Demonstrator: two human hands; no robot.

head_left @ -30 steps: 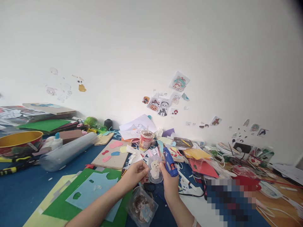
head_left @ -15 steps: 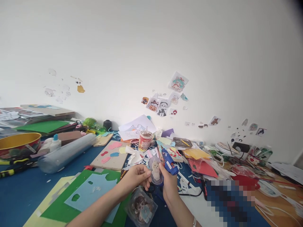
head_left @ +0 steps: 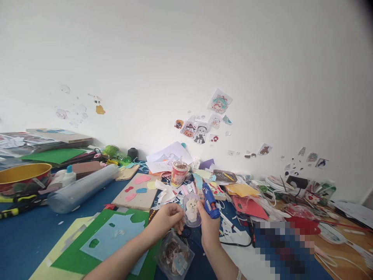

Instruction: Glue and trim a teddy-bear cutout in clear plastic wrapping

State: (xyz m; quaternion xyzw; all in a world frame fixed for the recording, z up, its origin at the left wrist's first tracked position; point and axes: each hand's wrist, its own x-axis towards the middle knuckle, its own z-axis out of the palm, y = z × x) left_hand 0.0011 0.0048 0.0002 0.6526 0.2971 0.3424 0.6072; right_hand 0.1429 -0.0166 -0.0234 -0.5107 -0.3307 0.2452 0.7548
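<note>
My right hand (head_left: 208,225) is closed around a blue glue gun (head_left: 211,202), its nozzle pointing up and away. The thumb of that hand lies against the right edge of a clear round disc (head_left: 189,222) bearing a cream bear-shaped cutout (head_left: 191,210). At the disc's left edge is my left hand (head_left: 172,218), fingers curled and pressed together; whatever they pinch, if anything, is hidden. Below both hands lies a clear square packet (head_left: 175,254) with a brown-haired cartoon figure inside.
Green and light blue felt sheets (head_left: 112,237) lie at the left. A board (head_left: 132,190) with coloured cutouts, a drink cup (head_left: 178,174) and white scraps stand ahead. A rolled clear sheet (head_left: 84,188) is far left; red felt (head_left: 250,207) and cables spread right.
The disc has turned to face me more fully. My left fingers have drawn slightly left and down from its face. The glue gun has shifted a little right.
</note>
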